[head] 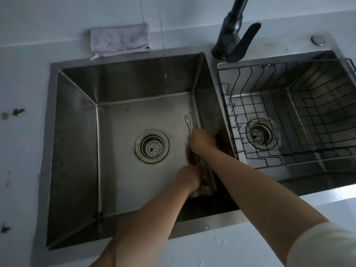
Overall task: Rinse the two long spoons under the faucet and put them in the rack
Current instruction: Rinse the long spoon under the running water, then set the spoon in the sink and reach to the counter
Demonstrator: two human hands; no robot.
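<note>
Long shiny metal spoons (205, 171) lie along the right wall of the left sink basin (77, 132); their bowls are hidden. My left hand (189, 179) is closed on their near end. My right hand (202, 140) curls down over their far end, fingers hidden. A small fork (187, 120) pokes out past my right hand on the basin floor. The dark faucet (231, 35) stands behind the divider, its spout out of frame. A thin water stream (162, 41) falls toward the basin's back edge, away from both hands. The black wire rack (285, 78) sits in the right basin, with nothing in it.
A drain strainer (152, 146) sits mid-floor in the left basin, left of my hands. A folded grey cloth (120, 40) lies on the counter behind the sink. A round button (318, 39) is at the back right. Dark specks (18, 111) mark the left counter.
</note>
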